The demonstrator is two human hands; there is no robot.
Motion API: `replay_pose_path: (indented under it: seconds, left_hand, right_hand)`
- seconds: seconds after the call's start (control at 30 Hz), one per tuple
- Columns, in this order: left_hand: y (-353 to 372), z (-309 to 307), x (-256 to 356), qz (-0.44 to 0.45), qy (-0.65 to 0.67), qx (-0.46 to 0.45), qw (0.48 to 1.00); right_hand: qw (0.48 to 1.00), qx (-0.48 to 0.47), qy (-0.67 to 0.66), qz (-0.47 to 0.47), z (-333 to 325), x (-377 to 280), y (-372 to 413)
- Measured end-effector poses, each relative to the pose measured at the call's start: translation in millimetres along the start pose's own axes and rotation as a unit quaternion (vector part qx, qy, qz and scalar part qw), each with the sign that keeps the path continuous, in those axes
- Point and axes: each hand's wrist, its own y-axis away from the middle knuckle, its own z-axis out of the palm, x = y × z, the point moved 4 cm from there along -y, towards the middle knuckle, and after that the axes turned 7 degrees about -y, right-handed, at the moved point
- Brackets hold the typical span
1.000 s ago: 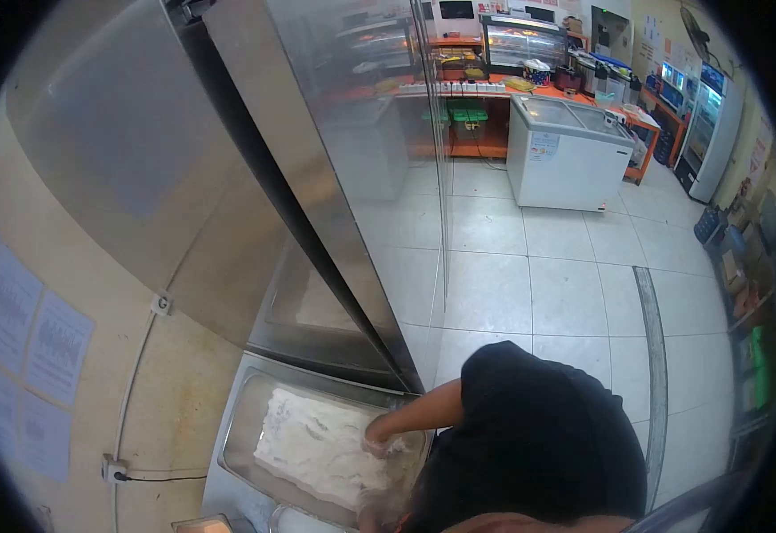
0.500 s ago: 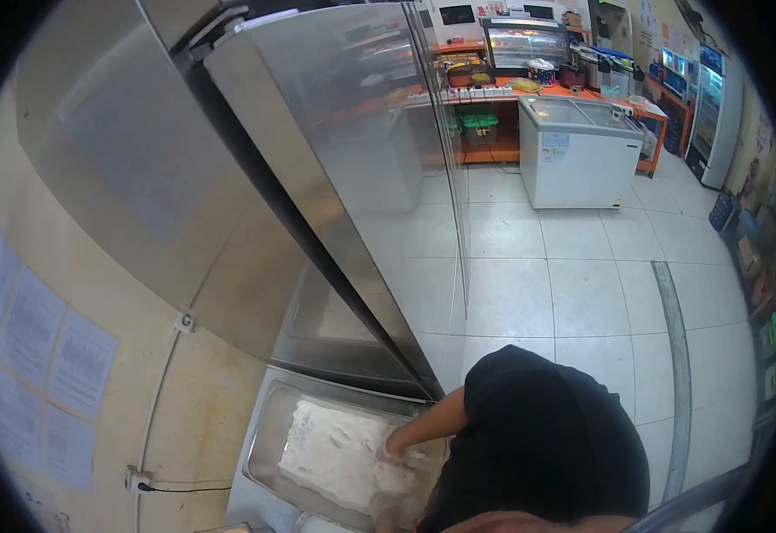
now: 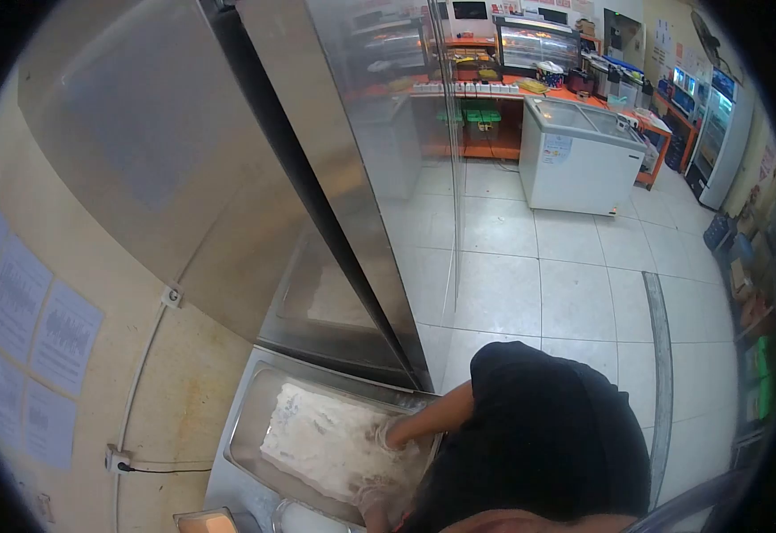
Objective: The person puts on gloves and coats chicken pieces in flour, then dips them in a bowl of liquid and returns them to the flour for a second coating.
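A rectangular metal basin (image 3: pixel 244 417) holds a thick layer of white powder (image 3: pixel 321 435). At the powder's right side is my right hand (image 3: pixel 390 437), below a black sleeve (image 3: pixel 495 382); something thin and translucent, like a plastic glove, covers it. My left hand (image 3: pixel 372 508) is lower down, at the powder's near edge, blurred and whitish. Both hands touch or sit within the powder, and their fingers are hidden or smeared. Whether either hand holds anything cannot be made out.
A tall steel cabinet (image 3: pixel 352 178) rises behind the basin. A small metal container (image 3: pixel 206 522) sits at the lower left. A wall socket with a plugged cable (image 3: pixel 166 468) is at the left. Farther off stand a white chest freezer (image 3: pixel 579 173) and an orange counter (image 3: pixel 495 151).
The view has shifted, so the basin appears farther left and more of the small metal container shows. Both hands have moved slightly at the powder's right side.
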Motion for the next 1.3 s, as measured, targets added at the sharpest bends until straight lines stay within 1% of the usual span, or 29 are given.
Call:
replay_pose_path:
  seconds: [0.17, 0.37, 0.53, 0.77, 1.03, 1.17, 1.27, 1.3]
  left_hand:
    - [6, 3, -4, -0.001, 0.006, -0.002, 1.0]
    - [12, 8, -13, -0.009, 0.008, -0.001, 1.0]
    - [13, 5, -16, -0.013, 0.006, -0.001, 1.0]
    - [21, 12, -28, -0.024, 0.015, 0.0, 1.0]
    - [26, 31, -28, -0.033, 0.025, 0.004, 0.999]
    - [24, 28, -36, 0.015, 0.028, 0.018, 0.999]
    - [19, 5, -28, 0.062, 0.024, 0.024, 0.998]
    - [16, -3, -22, 0.056, 0.022, 0.025, 0.998]
  right_hand:
    - [1.0, 0.0, 0.002, -0.005, 20, -3, 0]
    - [1.0, -0.003, 0.002, 0.003, 4, 4, 6]
    - [1.0, -0.003, 0.004, -0.004, 22, -3, 5]
    - [1.0, -0.008, 0.002, 0.0, 11, 3, 8]
    - [1.0, -0.01, 0.008, -0.009, 42, -6, 9]
    - [0.999, -0.039, 0.014, -0.003, 39, 14, 4]
    - [0.995, -0.096, 0.016, 0.004, 30, 27, 7]
    - [0.993, -0.115, 0.018, 0.004, 18, 26, 15]
